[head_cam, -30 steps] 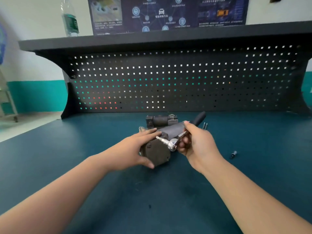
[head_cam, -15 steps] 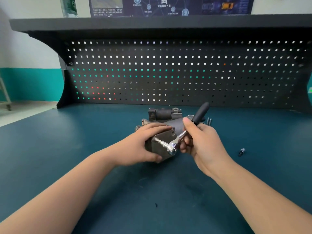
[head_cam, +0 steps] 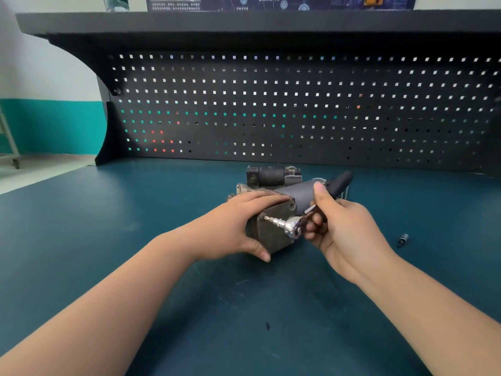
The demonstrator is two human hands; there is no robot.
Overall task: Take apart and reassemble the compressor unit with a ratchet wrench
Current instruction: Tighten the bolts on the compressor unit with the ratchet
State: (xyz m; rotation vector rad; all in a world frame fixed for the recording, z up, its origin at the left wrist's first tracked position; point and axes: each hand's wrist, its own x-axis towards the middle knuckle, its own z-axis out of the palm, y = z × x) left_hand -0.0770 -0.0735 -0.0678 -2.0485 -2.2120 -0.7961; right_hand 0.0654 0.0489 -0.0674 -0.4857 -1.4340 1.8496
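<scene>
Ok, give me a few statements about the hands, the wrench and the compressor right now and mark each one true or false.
1. The right hand grips the ratchet wrench. True.
2. The left hand lies flat on the workbench, away from the compressor unit. False: it holds the unit, fingers over its top and thumb at its lower front.
3. The wrench's bit meets the near face of the unit. True.
4. A small loose part lies on the bench right of the right hand. True.
5. Tools hang on the pegboard. False: none show on it.
</scene>
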